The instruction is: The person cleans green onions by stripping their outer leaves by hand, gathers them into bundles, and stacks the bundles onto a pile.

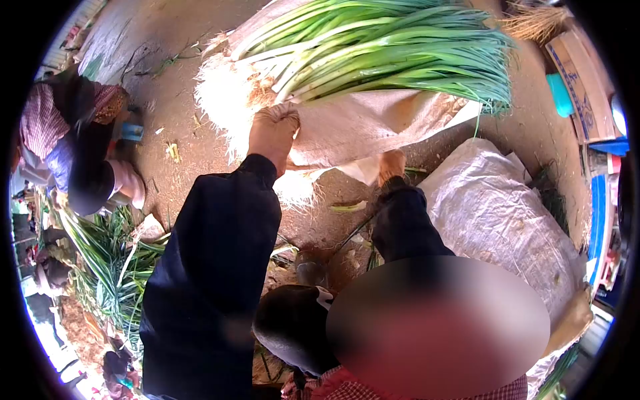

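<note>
A large bundle of spring onions lies on a brown sack cloth, with its green leaves to the right and pale roots to the left. My left hand is closed on the sack's near left edge, beside the roots. Farther right, my right hand is closed at the cloth's lower edge, its fingertips hidden by the cloth. More white roots show beneath the sack, between my forearms.
A full whitish sack lies to the right. Loose spring onions are heaped at the left, near another person who bends low. A cardboard box stands at upper right. A blurred oval hides the lower middle.
</note>
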Available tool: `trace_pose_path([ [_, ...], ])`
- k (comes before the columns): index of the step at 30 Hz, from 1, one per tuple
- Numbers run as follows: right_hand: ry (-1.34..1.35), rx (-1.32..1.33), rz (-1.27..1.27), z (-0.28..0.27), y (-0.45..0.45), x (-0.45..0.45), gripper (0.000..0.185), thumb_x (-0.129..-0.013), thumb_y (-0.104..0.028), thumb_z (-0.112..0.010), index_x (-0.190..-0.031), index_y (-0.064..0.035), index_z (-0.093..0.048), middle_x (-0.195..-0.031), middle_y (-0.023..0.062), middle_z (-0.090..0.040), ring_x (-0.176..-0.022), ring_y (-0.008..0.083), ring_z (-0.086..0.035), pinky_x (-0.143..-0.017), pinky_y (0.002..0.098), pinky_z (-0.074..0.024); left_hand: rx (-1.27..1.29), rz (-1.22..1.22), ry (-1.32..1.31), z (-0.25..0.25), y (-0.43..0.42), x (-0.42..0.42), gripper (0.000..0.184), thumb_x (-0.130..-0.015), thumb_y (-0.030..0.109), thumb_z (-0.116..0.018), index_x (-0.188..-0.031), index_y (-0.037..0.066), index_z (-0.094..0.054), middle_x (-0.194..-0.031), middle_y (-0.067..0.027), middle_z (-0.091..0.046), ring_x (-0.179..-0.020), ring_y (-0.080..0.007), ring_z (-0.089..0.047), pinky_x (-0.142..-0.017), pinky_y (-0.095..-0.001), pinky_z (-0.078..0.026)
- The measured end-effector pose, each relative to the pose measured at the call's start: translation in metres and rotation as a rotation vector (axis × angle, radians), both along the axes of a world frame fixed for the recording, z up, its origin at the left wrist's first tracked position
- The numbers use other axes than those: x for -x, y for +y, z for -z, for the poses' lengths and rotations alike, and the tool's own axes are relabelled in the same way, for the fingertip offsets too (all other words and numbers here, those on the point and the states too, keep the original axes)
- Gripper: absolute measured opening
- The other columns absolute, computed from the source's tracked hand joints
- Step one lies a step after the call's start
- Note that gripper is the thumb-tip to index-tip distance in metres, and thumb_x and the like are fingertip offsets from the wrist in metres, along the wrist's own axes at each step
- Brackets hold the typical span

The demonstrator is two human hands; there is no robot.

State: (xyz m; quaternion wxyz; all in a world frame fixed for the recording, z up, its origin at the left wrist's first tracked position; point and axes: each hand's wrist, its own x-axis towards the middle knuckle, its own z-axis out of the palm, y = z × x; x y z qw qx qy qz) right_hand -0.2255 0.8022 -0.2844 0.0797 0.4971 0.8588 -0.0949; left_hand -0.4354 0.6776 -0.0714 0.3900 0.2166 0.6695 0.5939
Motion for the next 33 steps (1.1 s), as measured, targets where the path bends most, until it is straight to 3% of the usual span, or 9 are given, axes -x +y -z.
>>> trace_pose_path([
  [1,0.027,0.055,0.19,0.004,-0.001,-0.003,0.025,-0.085,-0.017,-0.043,-0.105,-0.007,-0.055,-0.104,0.0109,-0.058,-0.094,0.0268,-0.054,-0.073,0.0379,-0.0452,-0.003,-0.005,-0.005,0.0,-0.003,-0.003,0.014,-0.08,-0.001,-0.05,-0.086,-0.004,-0.063,-0.072,-0.0034,-0.061,-0.065,-0.0089,-0.052,-0.06,-0.0222,-0.042],
  [6,-0.497,0.105,-0.219,-0.014,-0.038,-0.038,0.022,-0.085,-0.014,-0.041,-0.099,-0.0056,-0.056,-0.092,0.0089,-0.058,-0.082,0.0256,-0.055,-0.07,0.036,-0.0418,0.226,0.229,0.243,0.033,-0.031,-0.023,0.017,-0.081,0.008,-0.054,-0.091,-0.001,-0.064,-0.077,-0.0119,-0.065,-0.069,-0.0169,-0.059,-0.066,-0.0293,-0.044],
  [17,0.208,0.678,-0.012,0.004,-0.174,-0.145,0.023,-0.083,-0.02,-0.052,-0.098,-0.0035,-0.056,-0.09,0.0084,-0.059,-0.09,0.0246,-0.055,-0.076,0.0381,-0.0432,0.397,0.463,0.276,0.106,-0.101,-0.052,0.021,-0.076,0.012,-0.058,-0.093,0.001,-0.062,-0.078,-0.0163,-0.061,-0.073,-0.0238,-0.059,-0.066,-0.0349,-0.045],
  [20,0.267,0.789,-0.025,-0.048,-0.168,-0.143,0.024,-0.083,-0.022,-0.054,-0.098,-0.0031,-0.056,-0.09,0.0084,-0.059,-0.091,0.0244,-0.055,-0.077,0.0384,-0.0435,0.353,0.594,0.17,0.044,-0.098,-0.051,0.024,-0.079,0.011,-0.059,-0.1,0.0,-0.061,-0.093,-0.0114,-0.063,-0.088,-0.0171,-0.056,-0.078,-0.031,-0.044],
  [23,0.352,1.116,-0.547,-0.161,-0.13,-0.071,0.027,-0.084,-0.022,-0.052,-0.102,-0.002,-0.055,-0.091,0.0119,-0.059,-0.089,0.024,-0.057,-0.075,0.0361,-0.0455,0.139,0.488,0.136,0.039,-0.119,-0.044,0.025,-0.081,0.013,-0.058,-0.101,-0.001,-0.06,-0.092,-0.0107,-0.063,-0.088,-0.0168,-0.056,-0.078,-0.0301,-0.044],
  [28,0.879,0.214,-0.411,-0.238,-0.033,0.133,0.035,-0.09,-0.033,-0.042,-0.112,-0.0076,-0.053,-0.104,0.0156,-0.058,-0.095,0.0286,-0.055,-0.083,0.0366,-0.0432,0.308,0.301,0.285,0.068,-0.227,-0.027,0.034,-0.08,0.026,-0.054,-0.096,-0.002,-0.062,-0.096,-0.0142,-0.063,-0.091,-0.0206,-0.057,-0.081,-0.0318,-0.043],
  [29,0.807,-0.053,-0.546,-0.231,-0.006,0.178,0.048,-0.09,-0.036,-0.042,-0.125,-0.0034,-0.041,-0.123,0.0201,-0.047,-0.112,0.0311,-0.046,-0.092,0.0412,-0.037,0.284,0.323,0.441,0.072,-0.257,-0.027,0.035,-0.08,0.026,-0.054,-0.097,-0.003,-0.061,-0.095,-0.0138,-0.063,-0.09,-0.021,-0.057,-0.082,-0.0304,-0.042],
  [31,0.379,-0.311,-0.542,-0.198,0.023,0.234,0.059,-0.09,-0.045,-0.031,-0.137,-0.0098,-0.025,-0.139,0.0111,-0.031,-0.13,0.0247,-0.026,-0.107,0.0464,-0.0148,0.416,0.028,-0.073,0.049,-0.303,-0.037,0.03,-0.08,0.024,-0.055,-0.094,-0.001,-0.062,-0.088,-0.0081,-0.062,-0.085,-0.0144,-0.055,-0.077,-0.0287,-0.042],
  [33,0.009,-0.18,-0.636,-0.149,0.035,0.23,0.062,-0.089,-0.047,-0.032,-0.139,-0.0127,-0.02,-0.141,0.0094,-0.028,-0.131,0.024,-0.023,-0.105,0.0514,-0.0125,0.605,0.069,0.098,0.026,-0.363,-0.04,0.027,-0.085,0.02,-0.054,-0.1,-0.002,-0.059,-0.093,-0.0083,-0.063,-0.081,-0.0151,-0.06,-0.07,-0.0263,-0.049],
])
